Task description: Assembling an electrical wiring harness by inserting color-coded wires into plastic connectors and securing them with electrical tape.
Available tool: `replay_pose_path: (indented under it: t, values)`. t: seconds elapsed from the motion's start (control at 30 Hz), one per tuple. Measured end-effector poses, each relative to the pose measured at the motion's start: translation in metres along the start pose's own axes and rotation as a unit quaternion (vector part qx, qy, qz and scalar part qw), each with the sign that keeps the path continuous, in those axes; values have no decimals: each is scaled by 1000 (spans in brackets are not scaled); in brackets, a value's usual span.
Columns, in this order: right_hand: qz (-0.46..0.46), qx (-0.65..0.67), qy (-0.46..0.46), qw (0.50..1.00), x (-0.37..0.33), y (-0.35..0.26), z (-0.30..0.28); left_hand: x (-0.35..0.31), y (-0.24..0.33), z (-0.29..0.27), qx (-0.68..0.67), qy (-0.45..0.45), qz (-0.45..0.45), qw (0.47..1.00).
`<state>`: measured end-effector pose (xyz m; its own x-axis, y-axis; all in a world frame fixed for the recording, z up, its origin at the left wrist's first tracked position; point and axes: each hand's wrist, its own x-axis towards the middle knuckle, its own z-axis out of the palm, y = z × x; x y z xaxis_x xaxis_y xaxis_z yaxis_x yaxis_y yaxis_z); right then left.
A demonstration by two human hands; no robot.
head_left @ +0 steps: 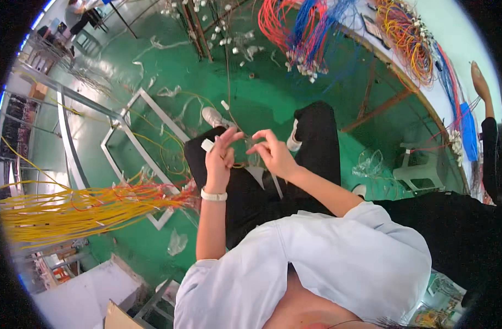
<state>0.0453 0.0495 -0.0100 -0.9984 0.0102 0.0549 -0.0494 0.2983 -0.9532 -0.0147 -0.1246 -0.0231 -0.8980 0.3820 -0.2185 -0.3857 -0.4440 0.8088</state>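
Observation:
My left hand (222,156), with a white band on its wrist, is raised above my lap. A small white connector (207,145) is held at its fingers, which are partly curled. Facing it from the right is my right hand (278,158), with finger and thumb curved and apart. No object shows clearly between them. Left of my left forearm lies a thick bundle of yellow wires (92,205), with orange-red ends close to my leg. A thin yellow wire (239,165) runs below the hands across my dark trousers.
A metal frame (147,151) stands on the green floor at left. A table at upper right bears red, blue and orange wire bundles (410,38). A white stool (423,167) stands beneath it. Another person's hand (480,82) is at far right. Plastic scraps (177,243) lie about.

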Motion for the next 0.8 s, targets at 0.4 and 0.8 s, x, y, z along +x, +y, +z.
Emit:
replay_pose_path:
  t: [0.4, 0.8]
  values:
    - [140, 294, -90, 941, -65, 31, 15, -2, -45, 7, 77, 188, -95, 975]
    - [53, 162, -225, 959, 40, 70, 2, -64, 19, 14, 36, 142, 81, 986]
